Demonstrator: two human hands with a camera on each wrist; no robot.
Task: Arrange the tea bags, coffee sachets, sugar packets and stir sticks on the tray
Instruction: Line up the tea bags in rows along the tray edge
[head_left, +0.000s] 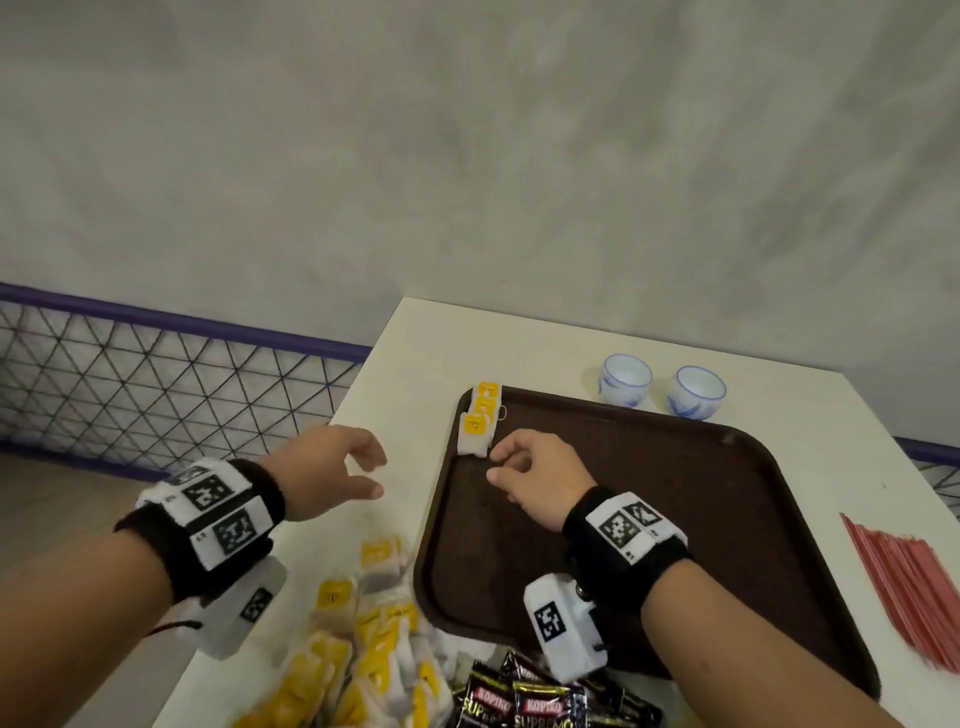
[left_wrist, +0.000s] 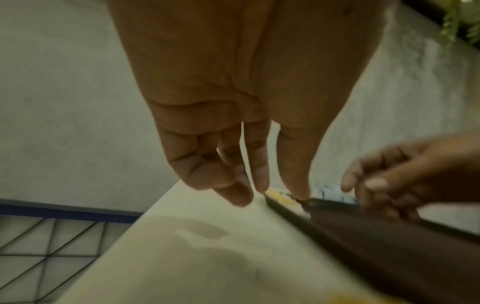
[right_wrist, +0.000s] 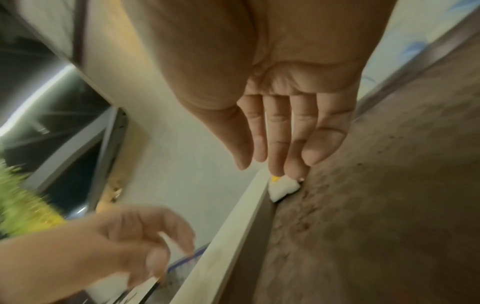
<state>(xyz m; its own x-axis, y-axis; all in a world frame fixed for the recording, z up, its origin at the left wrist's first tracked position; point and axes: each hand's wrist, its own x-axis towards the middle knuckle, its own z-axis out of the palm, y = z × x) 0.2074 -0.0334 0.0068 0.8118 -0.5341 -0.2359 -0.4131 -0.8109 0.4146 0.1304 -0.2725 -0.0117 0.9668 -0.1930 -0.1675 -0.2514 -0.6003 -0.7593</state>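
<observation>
From the head view, a dark brown rectangular plastic tray (head_left: 675, 519) lies on a white worktop (head_left: 779, 374). Three white tea bags with yellow tags (head_left: 480, 421) sit in a short overlapping row at the tray's far left corner. The right hand (head_left: 540, 478) is over the tray just beside the nearest bag, its fingers loosely curled and its grip empty; whether a fingertip touches the bag cannot be told here. The left hand (head_left: 324, 467) hangs above the worktop left of the tray, fingers and thumb relaxed and apart, holding nothing. A loose heap of yellow-tagged tea bags (head_left: 363, 649) lies on the worktop at the tray's near left, and black coffee sachets (head_left: 530, 701) lie just beside it at the tray's near edge. A bundle of thin red stir sticks (head_left: 904, 587) lies on the worktop right of the tray. Two small white cups with blue patterns (head_left: 660, 387) stand behind the tray.

In the left wrist view, the left hand's fingers (left_wrist: 233, 191) point down, slack and empty, above the worktop beside the tray's rim.

In the right wrist view, the right hand's fingertips (right_wrist: 278, 166) are at the top of a white tea bag lying against the tray's wall, nothing pinched.
</observation>
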